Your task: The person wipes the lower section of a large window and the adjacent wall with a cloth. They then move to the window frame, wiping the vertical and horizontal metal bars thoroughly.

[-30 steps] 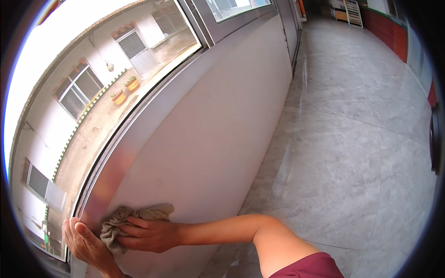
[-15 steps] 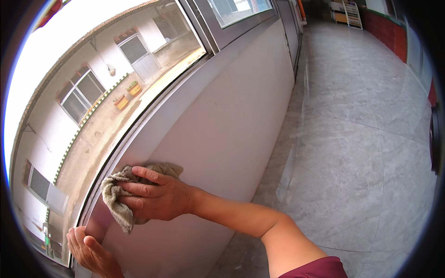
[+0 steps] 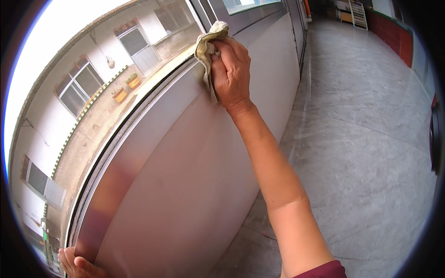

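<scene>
My right hand (image 3: 232,74) is closed on a crumpled grey-green cloth (image 3: 204,51), with the arm stretched far forward. The cloth presses against the far end of the metal window sill (image 3: 134,129), at the corner by the upright frame post. Part of it is hidden behind the fingers. At the lower left, my left hand (image 3: 79,265) rests against the near end of the sill, fingers lying over its edge and thumb apart. Only part of that hand shows. Below the sill, a smooth pale panel (image 3: 185,162) reflects the light.
A grey tiled floor (image 3: 352,153) runs along the right side. Past the window glass stand a white building (image 3: 51,106) and two planters (image 3: 119,95). A white rack (image 3: 358,14) stands at the far end. A dark round-edged object (image 3: 435,139) is at the right rim.
My right hand has carried the cloth forward along the sill, from its near part to the far corner. The left hand now sits slightly lower in the picture; the view has shifted slightly.
</scene>
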Motion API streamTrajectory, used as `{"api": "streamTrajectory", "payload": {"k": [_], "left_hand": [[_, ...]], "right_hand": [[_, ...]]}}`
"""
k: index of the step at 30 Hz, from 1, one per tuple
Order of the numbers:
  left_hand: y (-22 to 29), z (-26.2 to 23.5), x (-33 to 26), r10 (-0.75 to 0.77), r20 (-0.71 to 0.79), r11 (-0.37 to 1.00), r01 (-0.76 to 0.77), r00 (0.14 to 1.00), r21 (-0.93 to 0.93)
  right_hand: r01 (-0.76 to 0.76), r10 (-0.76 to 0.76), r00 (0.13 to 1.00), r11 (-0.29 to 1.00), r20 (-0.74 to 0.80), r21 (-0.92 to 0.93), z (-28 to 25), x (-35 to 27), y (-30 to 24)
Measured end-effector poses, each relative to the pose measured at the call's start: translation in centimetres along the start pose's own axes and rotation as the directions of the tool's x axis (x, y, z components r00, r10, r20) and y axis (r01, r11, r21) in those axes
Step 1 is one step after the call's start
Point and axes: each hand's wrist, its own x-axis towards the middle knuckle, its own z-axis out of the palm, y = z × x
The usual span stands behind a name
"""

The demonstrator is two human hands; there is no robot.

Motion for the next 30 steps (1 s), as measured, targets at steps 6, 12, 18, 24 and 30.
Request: {"api": "streamTrajectory", "payload": {"k": [6, 12, 18, 24, 30], "left_hand": [[-1.1, 0.8, -0.7, -0.026, -0.065, 1.000, 0.027, 0.998, 0.013], [-0.2, 0.6, -0.5, -0.062, -0.071, 0.996, 0.066, 0.996, 0.060], [0.0, 0.0, -0.3, -0.115, -0.017, 0.993, 0.115, 0.993, -0.010], [-1.1, -1.0, 0.0, -0.082, -0.064, 0.996, 0.084, 0.995, 0.018], [-0.2, -1.7, 0.5, -0.121, -0.035, 0.983, 0.114, 0.992, -0.144]], "right_hand": [[0.127, -0.121, 0.991, 0.981, 0.052, -0.144, 1.0, 2.4, 2.9], [0.199, -0.085, 0.935, 0.929, 0.343, -0.313, -0.8, 4.8, 0.8], [0.224, -0.171, 0.936, 0.964, 0.309, -0.143, -1.2, 3.1, -7.1], [0.187, -0.165, 0.919, 0.982, 0.358, -0.027, -1.7, 3.0, -15.4], [0.191, -0.196, 0.903, 0.980, 0.381, 0.051, -2.8, 2.6, -20.6]]}}
